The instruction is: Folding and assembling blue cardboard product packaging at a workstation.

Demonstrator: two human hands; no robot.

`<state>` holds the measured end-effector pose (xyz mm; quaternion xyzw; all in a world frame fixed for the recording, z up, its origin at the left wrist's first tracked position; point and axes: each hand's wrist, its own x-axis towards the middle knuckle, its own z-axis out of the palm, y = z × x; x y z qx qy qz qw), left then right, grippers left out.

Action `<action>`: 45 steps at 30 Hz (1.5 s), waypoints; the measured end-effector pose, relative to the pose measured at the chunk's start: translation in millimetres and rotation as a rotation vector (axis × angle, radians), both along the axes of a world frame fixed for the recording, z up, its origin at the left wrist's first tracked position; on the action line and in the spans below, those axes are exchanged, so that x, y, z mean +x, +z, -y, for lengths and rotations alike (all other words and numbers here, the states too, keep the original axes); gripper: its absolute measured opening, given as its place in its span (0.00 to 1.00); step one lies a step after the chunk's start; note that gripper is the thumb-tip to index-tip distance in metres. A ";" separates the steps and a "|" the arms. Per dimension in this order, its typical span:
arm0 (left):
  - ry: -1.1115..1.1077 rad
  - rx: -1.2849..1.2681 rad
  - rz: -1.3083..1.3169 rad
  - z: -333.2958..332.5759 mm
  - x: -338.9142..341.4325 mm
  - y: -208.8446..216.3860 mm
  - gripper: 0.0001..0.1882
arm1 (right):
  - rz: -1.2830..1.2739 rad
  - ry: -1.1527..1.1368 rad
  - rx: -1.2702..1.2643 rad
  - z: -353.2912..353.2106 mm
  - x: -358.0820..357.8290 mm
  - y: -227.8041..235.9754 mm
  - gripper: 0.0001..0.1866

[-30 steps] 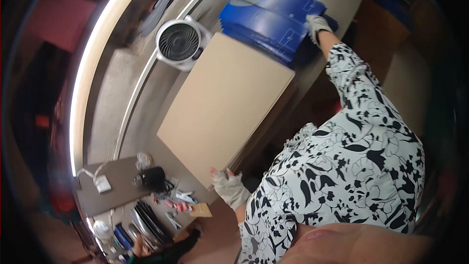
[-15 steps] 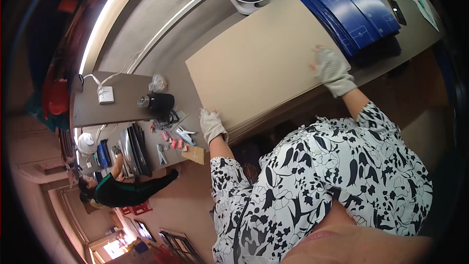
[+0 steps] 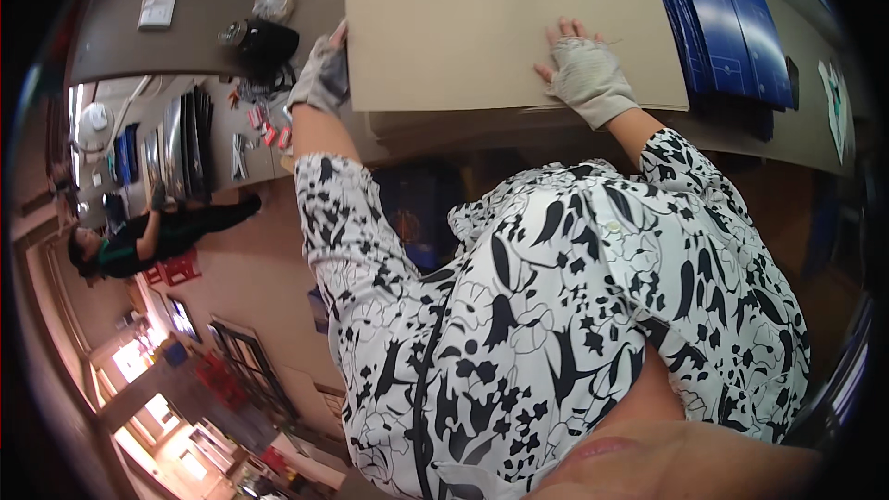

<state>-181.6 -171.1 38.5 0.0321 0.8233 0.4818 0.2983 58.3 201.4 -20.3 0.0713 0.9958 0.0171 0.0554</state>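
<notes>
While both gloved hands sit on the top cardboard sheet [image 3: 482, 23], the left hand [image 3: 321, 74] curls round its left edge, fingers closed on the board, and the right hand [image 3: 585, 74] lies flat w/ fingers spread on the sheet near its front edge, gripping nothing. Sheet rests on a stack of like sheets on the workbench [image 3: 741, 134]. Just right of it: pile of blue folded cartons [image 3: 722, 18], touching or nearly so. Left, past the left hand: dark grey side table [image 3: 139, 46] w/ a white socket box [image 3: 156, 9] and a black device [image 3: 264, 37]. Further left a co-worker [image 3: 148, 241] in a dark top leans over another bench, well apart.
</notes>
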 end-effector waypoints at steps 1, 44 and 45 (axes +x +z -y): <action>0.030 0.025 -0.128 15.4 -3.8 -3.6 0.27 | -0.023 0.035 0.008 8.7 -3.5 1.2 0.41; -0.516 -0.524 -1.181 -201.2 71.5 -39.6 0.31 | 0.155 0.309 -0.154 -14.7 -44.2 19.4 0.23; -0.511 -0.543 -1.216 -196.2 70.3 -44.3 0.30 | 0.182 0.329 -0.148 -5.8 -46.9 25.0 0.20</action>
